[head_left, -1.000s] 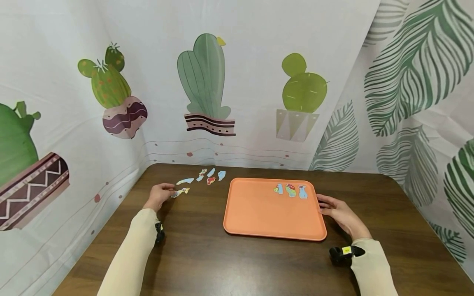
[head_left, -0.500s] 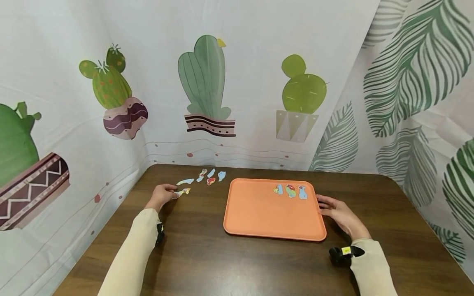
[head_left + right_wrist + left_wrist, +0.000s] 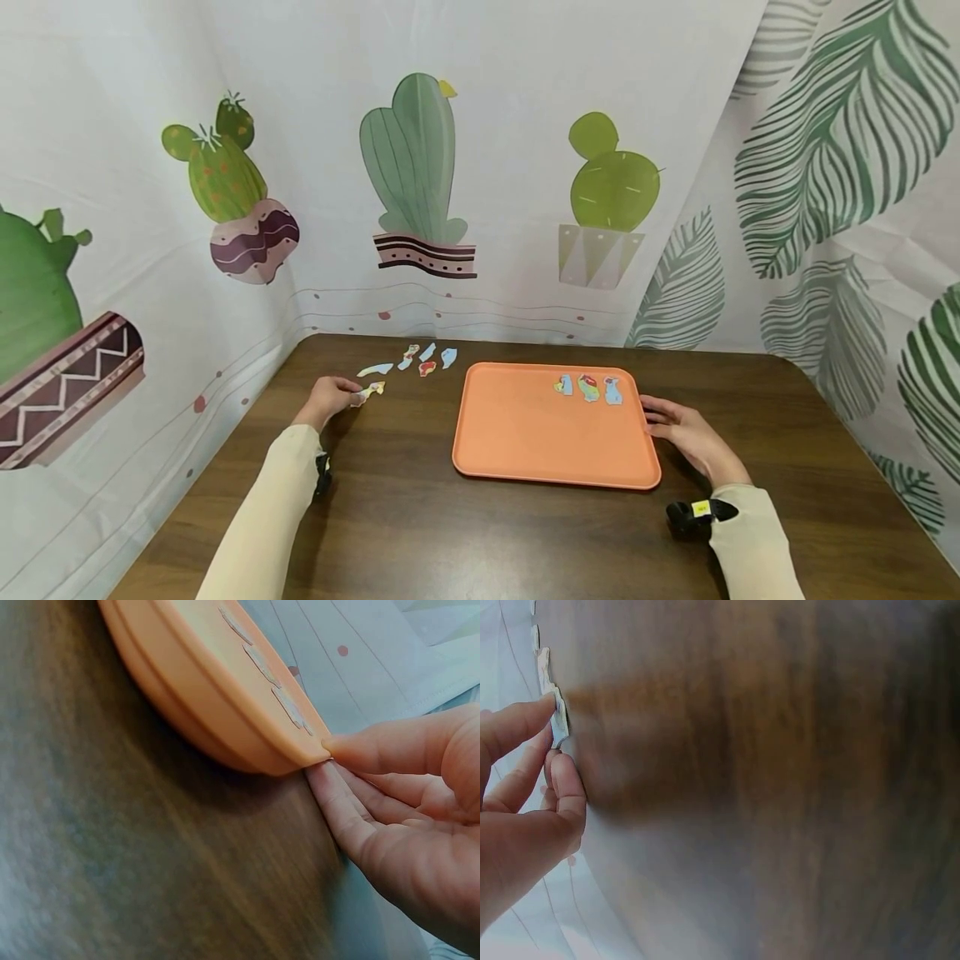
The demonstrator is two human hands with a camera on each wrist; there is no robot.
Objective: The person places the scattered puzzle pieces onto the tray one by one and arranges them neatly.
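Note:
At the table's left side, my left hand pinches an irregular yellow-and-blue puzzle piece between thumb and fingers. The left wrist view shows the same piece edge-on at the fingertips, low over the wood. My right hand grips the right rim of an orange tray; in the right wrist view its thumb and a finger meet at the tray's edge. Three puzzle pieces lie in a row along the tray's upper right: a yellow-blue one, a red-green one and a light-blue one.
Several other pieces lie behind my left hand, among them a long pale-blue one, a red one and a light-blue one. A dark wooden table bears everything. A cactus-print cloth hangs behind it.
My left hand has edged slightly right and toward the near side, its fingers closing on the yellow-and-blue puzzle piece, which has shifted a little. The right hand and tray have not moved.

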